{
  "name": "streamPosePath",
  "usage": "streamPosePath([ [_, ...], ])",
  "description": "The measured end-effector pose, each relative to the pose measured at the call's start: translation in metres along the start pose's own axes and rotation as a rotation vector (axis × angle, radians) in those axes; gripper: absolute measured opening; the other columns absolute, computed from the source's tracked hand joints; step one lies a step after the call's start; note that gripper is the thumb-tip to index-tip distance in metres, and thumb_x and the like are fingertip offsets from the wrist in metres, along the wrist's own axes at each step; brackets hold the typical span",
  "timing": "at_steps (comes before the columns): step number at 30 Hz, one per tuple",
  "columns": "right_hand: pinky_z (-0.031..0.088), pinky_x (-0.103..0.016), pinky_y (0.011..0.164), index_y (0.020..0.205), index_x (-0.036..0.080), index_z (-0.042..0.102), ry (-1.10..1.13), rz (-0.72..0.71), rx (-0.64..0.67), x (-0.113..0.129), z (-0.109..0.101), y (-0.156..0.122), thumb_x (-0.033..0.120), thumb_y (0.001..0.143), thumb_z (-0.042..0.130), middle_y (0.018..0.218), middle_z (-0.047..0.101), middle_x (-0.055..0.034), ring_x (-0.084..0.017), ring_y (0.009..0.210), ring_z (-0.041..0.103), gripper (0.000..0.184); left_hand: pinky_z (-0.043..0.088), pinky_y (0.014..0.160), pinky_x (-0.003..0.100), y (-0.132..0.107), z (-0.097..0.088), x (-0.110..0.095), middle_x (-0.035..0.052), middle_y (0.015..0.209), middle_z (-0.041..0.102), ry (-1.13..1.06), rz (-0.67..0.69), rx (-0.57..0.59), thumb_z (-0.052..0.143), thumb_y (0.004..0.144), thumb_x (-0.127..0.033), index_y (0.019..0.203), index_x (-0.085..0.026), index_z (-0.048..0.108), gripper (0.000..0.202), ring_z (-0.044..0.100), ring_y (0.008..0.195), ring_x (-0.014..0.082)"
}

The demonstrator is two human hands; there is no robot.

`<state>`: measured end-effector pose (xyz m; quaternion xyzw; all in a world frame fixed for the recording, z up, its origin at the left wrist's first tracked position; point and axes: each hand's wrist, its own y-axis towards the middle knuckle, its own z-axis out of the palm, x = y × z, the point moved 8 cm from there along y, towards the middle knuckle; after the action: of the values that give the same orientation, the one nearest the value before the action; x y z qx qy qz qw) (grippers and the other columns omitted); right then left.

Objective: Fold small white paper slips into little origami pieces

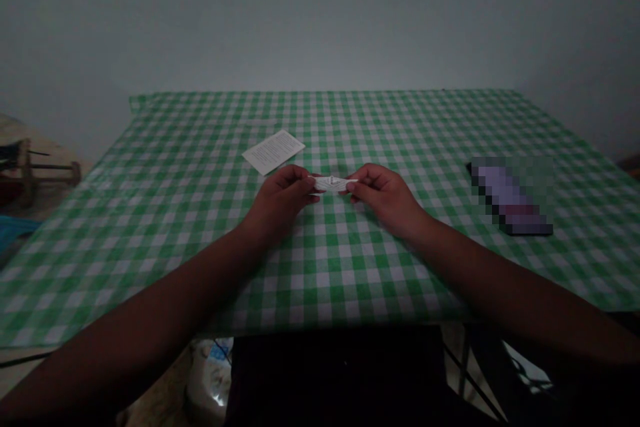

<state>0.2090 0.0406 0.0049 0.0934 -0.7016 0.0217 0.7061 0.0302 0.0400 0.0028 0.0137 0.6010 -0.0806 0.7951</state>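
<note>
The ends of the folded white paper (331, 183) are hidden by the left hand (280, 200) and right hand (385, 199). The dark oblong object (510, 197) is blurred beyond naming, the print on the paper card (273, 151) is too small to be read, and the wooden frame (27, 170) is cut off at left.

Person's L forearm (150, 327) and R forearm (515, 293) are showing bare, running in from the lower corners of view, slim and tapering toward the wrists. L hand (280, 203) and R hand (385, 200) are showing bare too, w/ slender fingers. Dark clothing (330, 373) is filling bottom centre of view — v. dim, so fabric, cut and any markings are too murky to make out.
</note>
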Motion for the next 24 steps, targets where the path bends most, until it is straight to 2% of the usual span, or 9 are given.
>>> streamPosePath([
  [4, 0.044, -0.027, 0.059, 0.079, 0.021, 0.061, 0.134, 0.010, 0.027, -0.001, 0.003, 0.000, 0.035, 0.080, 0.075, 0.075, 0.073, 0.0004, -0.012, 0.063, 0.060, 0.020, 0.053, 0.080, 0.029, -0.004, 0.007, -0.003, 0.0029, 0.092, 0.073, -0.081, 0.009, 0.027, 0.079, 0.073, -0.022, 0.074, -0.017, 0.061, 0.019, 0.066, 0.082, 0.0137],
  [8, 0.045, -0.027, 0.060, 0.080, 0.021, 0.058, 0.192, 0.003, 0.035, -0.001, 0.005, 0.000, 0.034, 0.080, 0.075, 0.070, 0.069, 0.0026, -0.012, 0.063, 0.060, 0.021, 0.052, 0.079, 0.029, -0.004, 0.010, -0.004, 0.0020, 0.093, 0.072, -0.066, 0.042, 0.071, 0.077, 0.074, -0.021, 0.075, -0.017, 0.059, 0.019, 0.065, 0.080, 0.0134],
  [11, 0.047, -0.027, 0.061, 0.088, 0.023, 0.057, 0.169, -0.046, 0.037, 0.004, 0.006, -0.001, 0.031, 0.078, 0.075, 0.069, 0.065, 0.0062, -0.011, 0.063, 0.061, 0.022, 0.051, 0.077, 0.028, -0.005, 0.012, -0.008, 0.0003, 0.091, 0.070, 0.065, 0.128, 0.104, 0.075, 0.076, -0.019, 0.083, -0.019, 0.059, 0.017, 0.064, 0.078, 0.0127],
  [14, 0.049, -0.028, 0.061, 0.096, 0.024, 0.060, 0.063, -0.077, 0.060, 0.009, 0.010, -0.004, 0.031, 0.081, 0.072, 0.071, 0.063, 0.0059, -0.011, 0.064, 0.059, 0.020, 0.050, 0.075, 0.028, -0.009, 0.012, -0.016, -0.0007, 0.088, 0.067, 0.264, 0.239, 0.089, 0.071, 0.079, -0.018, 0.092, -0.021, 0.060, 0.017, 0.063, 0.078, 0.0137],
  [18, 0.049, -0.029, 0.062, 0.092, 0.024, 0.064, -0.033, -0.132, 0.071, 0.018, 0.015, -0.010, 0.036, 0.078, 0.077, 0.079, 0.065, 0.0026, -0.013, 0.068, 0.059, 0.022, 0.050, 0.077, 0.033, -0.017, 0.015, -0.032, 0.0016, 0.085, 0.066, 0.598, 0.409, 0.044, 0.064, 0.083, -0.020, 0.085, -0.021, 0.063, 0.002, 0.062, 0.080, 0.0168],
  [20, 0.051, -0.030, 0.066, 0.088, 0.024, 0.063, -0.007, -0.143, 0.087, 0.019, 0.017, -0.011, 0.037, 0.075, 0.081, 0.085, 0.068, 0.0012, -0.014, 0.075, 0.062, 0.026, 0.048, 0.080, 0.034, -0.023, 0.020, -0.040, 0.0028, 0.085, 0.066, 0.747, 0.517, 0.046, 0.063, 0.085, -0.018, 0.081, -0.021, 0.065, 0.005, 0.061, 0.084, 0.0179],
  [22, 0.052, -0.030, 0.067, 0.085, 0.023, 0.062, 0.011, -0.131, 0.093, 0.018, 0.018, -0.012, 0.037, 0.074, 0.082, 0.084, 0.069, 0.0011, -0.014, 0.075, 0.063, 0.027, 0.048, 0.080, 0.034, -0.026, 0.024, -0.044, 0.0034, 0.087, 0.066, 0.788, 0.569, 0.071, 0.062, 0.086, -0.018, 0.082, -0.021, 0.066, 0.006, 0.061, 0.085, 0.0180],
  [24, 0.050, -0.029, 0.064, 0.084, 0.022, 0.063, 0.006, -0.119, 0.074, 0.017, 0.015, -0.011, 0.036, 0.076, 0.082, 0.080, 0.068, 0.0015, -0.013, 0.070, 0.062, 0.025, 0.049, 0.078, 0.033, -0.026, 0.025, -0.042, 0.0034, 0.088, 0.064, 0.730, 0.537, 0.112, 0.064, 0.086, -0.021, 0.087, -0.021, 0.066, 0.003, 0.061, 0.085, 0.0177],
])
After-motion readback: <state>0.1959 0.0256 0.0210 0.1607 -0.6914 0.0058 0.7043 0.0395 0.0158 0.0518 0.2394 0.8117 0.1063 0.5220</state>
